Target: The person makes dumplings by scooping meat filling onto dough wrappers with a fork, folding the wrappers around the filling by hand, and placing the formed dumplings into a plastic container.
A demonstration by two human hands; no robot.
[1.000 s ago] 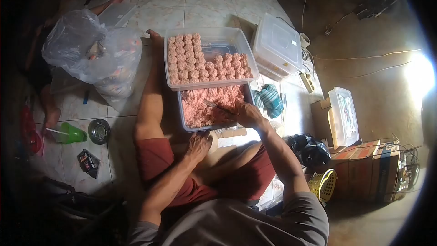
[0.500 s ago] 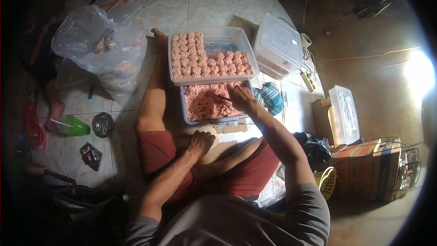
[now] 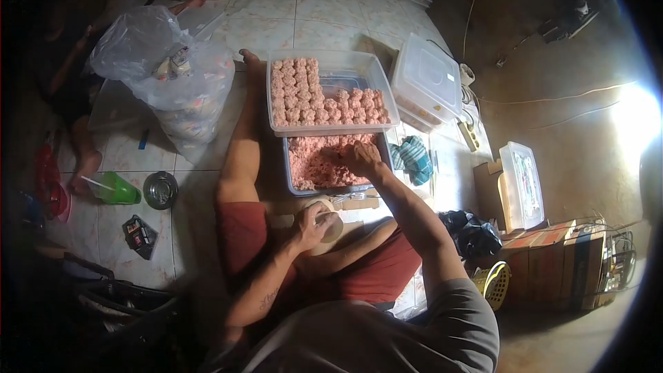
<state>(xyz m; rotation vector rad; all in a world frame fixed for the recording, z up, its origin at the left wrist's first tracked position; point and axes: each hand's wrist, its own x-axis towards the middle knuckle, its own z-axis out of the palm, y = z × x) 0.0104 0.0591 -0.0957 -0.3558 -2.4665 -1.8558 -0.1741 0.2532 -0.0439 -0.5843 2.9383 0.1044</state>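
Observation:
My right hand (image 3: 363, 160) is closed over the pink, crumbly mixture (image 3: 314, 155) in a blue-grey tub (image 3: 289, 178). Only a short dark bit of the utensil in its grip shows now, so its kind is unclear. Low between my legs, my left hand (image 3: 313, 228) is curled round a pale round cup-like thing (image 3: 334, 230), its inside partly visible. Resting over the tub's far side is a clear plastic box (image 3: 334, 128) with rows of pink, lumpy balls (image 3: 295, 90) along its left and near sides.
A stuffed clear plastic bag (image 3: 186, 90) stands left, near another person's leg (image 3: 86, 159). A green cup (image 3: 123, 188) and glass ashtray (image 3: 160, 190) sit on the tiles. To the right are a lidded box (image 3: 427, 72), checked cloth (image 3: 414, 159) and cardboard boxes (image 3: 545, 262).
My left hand has turned, showing more of the pale cup-like thing's inside. My right hand sits lower over the mixture, its utensil less visible. The whole view has shifted slightly.

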